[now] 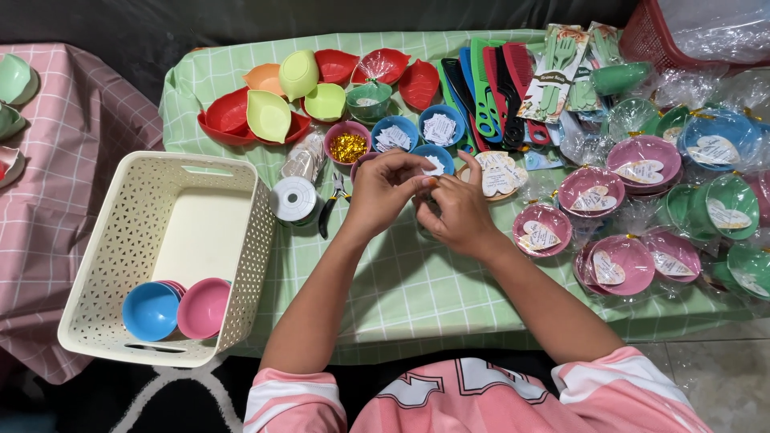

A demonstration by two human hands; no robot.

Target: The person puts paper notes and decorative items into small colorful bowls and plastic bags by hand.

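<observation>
Far left: cream lattice basket [120,265] on the desk [401,281] edge, a blue bowl [150,311] and a pink bowl [204,308] nested in its near corner. Behind it, red, green and orange leaf-shaped dishes [269,115]. Just right of the basket: ribbon spool [293,200], then small pliers [332,200] lying flat, close to the left wrist.

Left hand [385,192] at centre, fingers curled tight, thumb and forefinger pinched narrow on a small white item [434,167]; too small to tell what it is. Right hand [461,212] touching the left, fingers [433,183] bent in and meeting the left fingertips at the same spot, so both hands pinch there. Item sits above the green checked cloth, mid-desk, just in front of the small bowls.

Behind the hands: pink bowl of gold bits [348,145], blue bowls with white paper tags [440,127]. Further right: row of coloured combs [493,92], packaged green cutlery [561,68]. Right side: many wrapped pink and green bowls with heart tags [642,160]. Red basket [646,32] at the top right corner.
</observation>
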